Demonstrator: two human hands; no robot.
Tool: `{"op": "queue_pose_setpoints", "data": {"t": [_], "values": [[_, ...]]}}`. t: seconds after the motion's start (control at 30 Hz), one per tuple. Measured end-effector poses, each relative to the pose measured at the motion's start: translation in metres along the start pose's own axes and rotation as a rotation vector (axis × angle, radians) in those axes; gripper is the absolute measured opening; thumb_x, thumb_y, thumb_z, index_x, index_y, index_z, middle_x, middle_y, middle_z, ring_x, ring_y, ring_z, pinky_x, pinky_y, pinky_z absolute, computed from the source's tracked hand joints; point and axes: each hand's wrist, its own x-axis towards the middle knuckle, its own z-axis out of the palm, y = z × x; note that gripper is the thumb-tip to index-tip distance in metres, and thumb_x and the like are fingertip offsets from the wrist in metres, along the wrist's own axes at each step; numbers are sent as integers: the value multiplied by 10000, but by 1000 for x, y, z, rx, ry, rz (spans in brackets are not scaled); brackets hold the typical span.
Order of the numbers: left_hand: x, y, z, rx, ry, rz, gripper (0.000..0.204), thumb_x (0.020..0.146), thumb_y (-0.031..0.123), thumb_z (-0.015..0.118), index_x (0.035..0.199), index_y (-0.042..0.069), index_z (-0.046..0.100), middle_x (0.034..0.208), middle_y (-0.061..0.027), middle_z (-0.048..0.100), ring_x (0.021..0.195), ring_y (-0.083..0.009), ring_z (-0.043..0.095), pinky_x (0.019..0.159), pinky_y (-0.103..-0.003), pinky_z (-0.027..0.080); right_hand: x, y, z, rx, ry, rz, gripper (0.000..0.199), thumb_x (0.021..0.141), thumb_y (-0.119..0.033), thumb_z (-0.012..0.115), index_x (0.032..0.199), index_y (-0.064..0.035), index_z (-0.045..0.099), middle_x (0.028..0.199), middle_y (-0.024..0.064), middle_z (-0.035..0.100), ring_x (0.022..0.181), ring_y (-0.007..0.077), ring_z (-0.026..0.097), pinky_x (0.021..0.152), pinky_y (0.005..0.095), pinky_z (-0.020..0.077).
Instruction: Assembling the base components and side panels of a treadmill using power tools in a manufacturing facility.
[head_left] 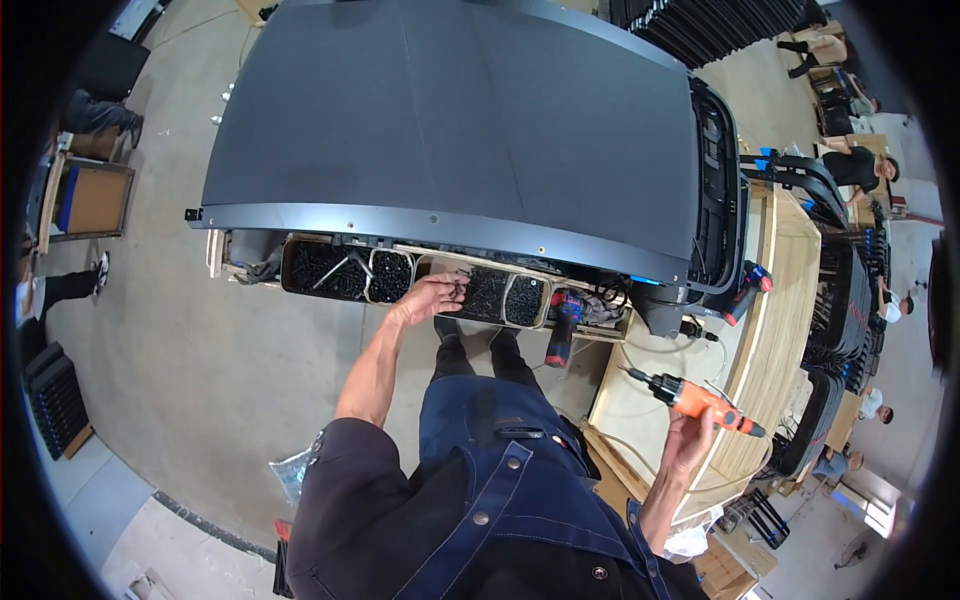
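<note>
Left hand (432, 298) pinches screws (487, 292) under panel (450, 120) (overhanging); right hand (690, 438) grips screwdriver (695, 398).

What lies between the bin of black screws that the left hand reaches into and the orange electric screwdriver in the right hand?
In the head view, a red and black power tool stands between the bin of black screws and the orange screwdriver.

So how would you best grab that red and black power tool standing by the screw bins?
Probably around the upper body of the red and black tool, coming from above: it stands roughly upright at the shelf's edge, top free, beside the screw bins where the left hand reaches.
</note>
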Motion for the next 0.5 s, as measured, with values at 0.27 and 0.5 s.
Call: {"op": "queue_pose_setpoints", "data": {"t": [0.27,0.5], "values": [[-4,-6,14,-172,-19,72,320,1033,140,492,1283,-35,589,1063,-103,649,920,-204,664,858,-360,583,10,-19,79,399,-51,-155,414,907,-274,716,1135,36,563,1249,247,628,1032,313,662,971,464,533],[-51,-2,93,-87,-69,219,325,1030,231,595,1228,-26,618,1018,-82,677,855,-157,681,785,-290,593,-11,-19,139,265,-208,-225,374,849,-178,722,1165,-37,579,1175,210,668,921,275,660,925,461,514]]}}
